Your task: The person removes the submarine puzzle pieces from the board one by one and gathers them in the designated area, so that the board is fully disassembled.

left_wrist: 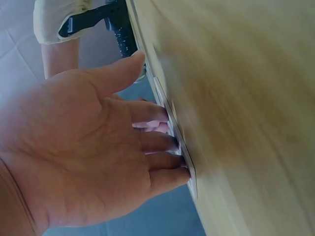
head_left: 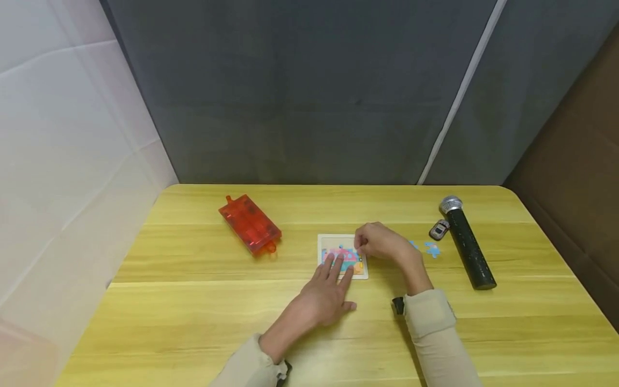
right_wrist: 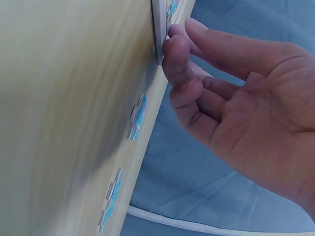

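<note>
A small jigsaw puzzle in a pale square frame point(head_left: 342, 235) lies on the table, its pink, blue and orange pieces filling the lower part. My left hand point(head_left: 325, 301) rests over its lower left with fingers spread and straight, fingertips on the pieces, as the left wrist view also shows. At the right side of the frame, my right hand point(head_left: 382, 240) has its fingers bent and its thumb near the index finger, tips right at the puzzle. Whether they pinch a piece I cannot tell. Two loose blue puzzle pieces point(right_wrist: 138, 117) lie beside the right hand, one point(head_left: 432, 249) farther right.
A red translucent case point(head_left: 250, 223) lies at the back left. On the right are a black microphone point(head_left: 468, 244) with a silver head and a small toy car point(head_left: 439, 229) against it. A grey curtain point(head_left: 290, 97) stands behind the table point(head_left: 184, 312).
</note>
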`<state>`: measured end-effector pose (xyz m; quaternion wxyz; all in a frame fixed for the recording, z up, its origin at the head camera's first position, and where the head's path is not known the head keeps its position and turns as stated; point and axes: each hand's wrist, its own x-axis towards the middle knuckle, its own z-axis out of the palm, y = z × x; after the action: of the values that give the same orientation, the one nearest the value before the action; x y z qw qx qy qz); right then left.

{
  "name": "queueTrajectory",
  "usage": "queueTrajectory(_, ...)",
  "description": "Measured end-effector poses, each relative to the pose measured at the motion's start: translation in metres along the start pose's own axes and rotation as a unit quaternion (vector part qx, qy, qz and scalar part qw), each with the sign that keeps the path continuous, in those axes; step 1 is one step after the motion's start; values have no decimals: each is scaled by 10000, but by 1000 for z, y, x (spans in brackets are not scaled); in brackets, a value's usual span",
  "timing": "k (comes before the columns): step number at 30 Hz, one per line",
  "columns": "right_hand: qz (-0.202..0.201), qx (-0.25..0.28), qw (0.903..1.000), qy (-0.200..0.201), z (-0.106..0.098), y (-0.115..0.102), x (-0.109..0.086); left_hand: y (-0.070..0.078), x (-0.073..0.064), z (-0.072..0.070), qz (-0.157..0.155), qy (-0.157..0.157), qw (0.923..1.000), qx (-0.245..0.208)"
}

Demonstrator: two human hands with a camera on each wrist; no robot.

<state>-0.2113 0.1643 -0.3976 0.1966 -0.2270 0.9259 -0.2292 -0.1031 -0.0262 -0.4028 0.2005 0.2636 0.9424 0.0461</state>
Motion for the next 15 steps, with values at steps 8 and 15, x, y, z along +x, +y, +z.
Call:
queueTrajectory(8,38,54,10000,33,2,0,0,-1,0,0,-22,-59,10000,-50)
queueTrajectory(15,-52,-52,10000,41,2,0,-1,-1,1,0,19,-54,10000,-5)
